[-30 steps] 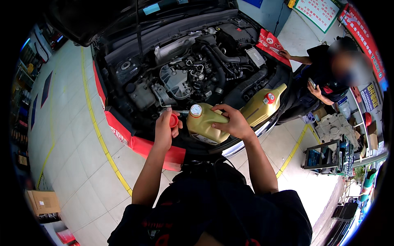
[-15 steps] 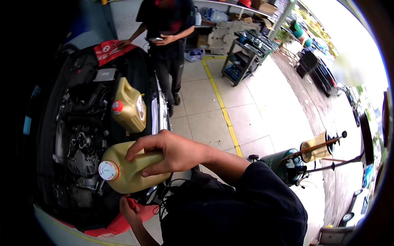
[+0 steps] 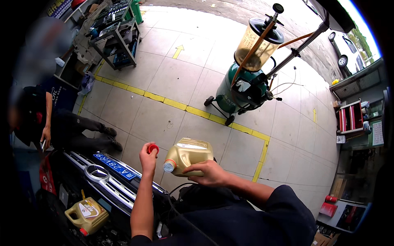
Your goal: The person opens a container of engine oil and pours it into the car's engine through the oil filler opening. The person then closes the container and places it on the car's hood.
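My right hand (image 3: 208, 174) grips a gold plastic oil jug (image 3: 192, 152), held up in front of me over the floor and tipped on its side. Its neck points left and shows a whitish seal (image 3: 169, 166) with an orange ring; no cap is on it. Close to that neck, my left hand (image 3: 148, 159) pinches a red screw cap (image 3: 153, 148). A second gold oil jug (image 3: 92, 214), with its red cap on, lies by the car's engine bay at the lower left.
The car's grille (image 3: 98, 172) runs along my left. A co-worker (image 3: 78, 131) stands beyond it, holding a phone. Ahead is a green wheeled oil drainer (image 3: 230, 88); a tool cart (image 3: 117, 45) stands far left. Yellow lines (image 3: 174, 103) cross the tiled floor (image 3: 156, 131).
My view has swung right, away from the engine bay. The jug in my right hand is now over the floor, and my left hand has come up beside its neck with the red cap.
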Tool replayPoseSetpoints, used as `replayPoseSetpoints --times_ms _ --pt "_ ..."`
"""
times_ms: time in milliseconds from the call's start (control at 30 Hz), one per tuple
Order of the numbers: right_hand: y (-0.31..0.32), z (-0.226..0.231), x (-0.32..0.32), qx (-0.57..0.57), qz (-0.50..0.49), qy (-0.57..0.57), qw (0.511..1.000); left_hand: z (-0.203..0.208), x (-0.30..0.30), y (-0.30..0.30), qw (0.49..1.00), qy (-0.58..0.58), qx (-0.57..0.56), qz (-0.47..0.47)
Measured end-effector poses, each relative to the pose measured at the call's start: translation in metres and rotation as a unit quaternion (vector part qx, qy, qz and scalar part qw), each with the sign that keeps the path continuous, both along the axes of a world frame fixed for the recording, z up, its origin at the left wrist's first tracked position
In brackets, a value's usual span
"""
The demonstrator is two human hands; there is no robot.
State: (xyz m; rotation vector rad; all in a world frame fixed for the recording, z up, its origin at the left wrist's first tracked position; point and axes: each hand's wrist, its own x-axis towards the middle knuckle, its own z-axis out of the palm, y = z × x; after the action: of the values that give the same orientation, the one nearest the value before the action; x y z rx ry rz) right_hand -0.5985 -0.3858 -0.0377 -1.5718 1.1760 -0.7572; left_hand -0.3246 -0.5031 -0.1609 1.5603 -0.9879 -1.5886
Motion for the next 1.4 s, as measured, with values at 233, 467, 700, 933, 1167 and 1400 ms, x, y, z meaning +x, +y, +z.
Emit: replayPoseSetpoints --times_ms 233,467,700,933,1167,1400 --pt "0.067 0.001 -0.137 0.103 -0.338 0.037 0.935 -0.174 -0.384 -0.098 0.957 0.024 0.057 -0.285" --pt "0.118 0.015 -0.182 0.163 -0.597 0.05 0.784 -0.207 -0.606 -0.127 0.942 -0.033 -0.044 -0.332" --pt "0.099 0.007 -0.198 0.17 -0.576 0.006 0.799 -0.19 -0.553 -0.122 0.937 -0.027 -0.225 -0.267" --pt "0.032 -0.021 -0.166 0.144 -0.331 0.012 0.932 0.013 -0.277 -0.028 0.933 0.093 -0.232 -0.26" --pt "-0.018 -0.017 -0.051 0.052 -0.057 0.024 0.997 0.077 -0.094 0.068 0.9 -0.2 -0.383 -0.059" --pt "0.008 -0.018 0.099 0.028 0.132 0.035 0.99 0.099 0.02 0.178 0.897 -0.286 -0.255 0.221"
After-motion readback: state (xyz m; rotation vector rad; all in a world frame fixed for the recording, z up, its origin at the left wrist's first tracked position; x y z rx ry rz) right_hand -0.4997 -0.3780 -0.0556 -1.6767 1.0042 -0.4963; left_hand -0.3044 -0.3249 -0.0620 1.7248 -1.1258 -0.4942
